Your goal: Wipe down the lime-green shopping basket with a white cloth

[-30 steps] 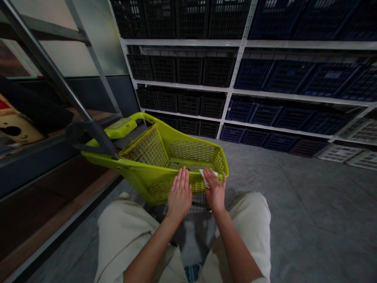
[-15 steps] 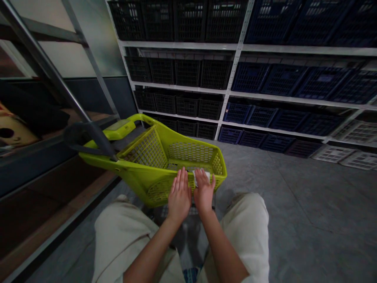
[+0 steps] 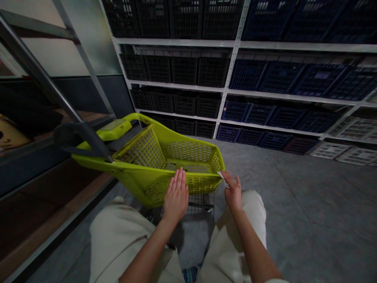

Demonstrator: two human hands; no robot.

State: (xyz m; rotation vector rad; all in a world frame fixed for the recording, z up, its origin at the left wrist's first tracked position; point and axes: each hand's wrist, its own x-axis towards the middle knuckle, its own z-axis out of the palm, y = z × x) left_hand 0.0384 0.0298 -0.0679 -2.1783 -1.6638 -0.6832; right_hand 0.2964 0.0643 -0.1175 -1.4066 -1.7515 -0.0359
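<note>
Now: left hand (image 3: 176, 198) open, flat against lime shopping cart (image 3: 126, 171) | right hand (image 3: 234, 192) pinching white wipe (image 3: 223, 179), just beside rim

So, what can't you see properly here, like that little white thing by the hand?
In the head view:
The white scrap: the right hand's fingers cover part of it, and it is too small to tell paper from cloth.
The yellow object: cut off by the left edge.
The top row of black crates: cut off by the top edge.
</note>
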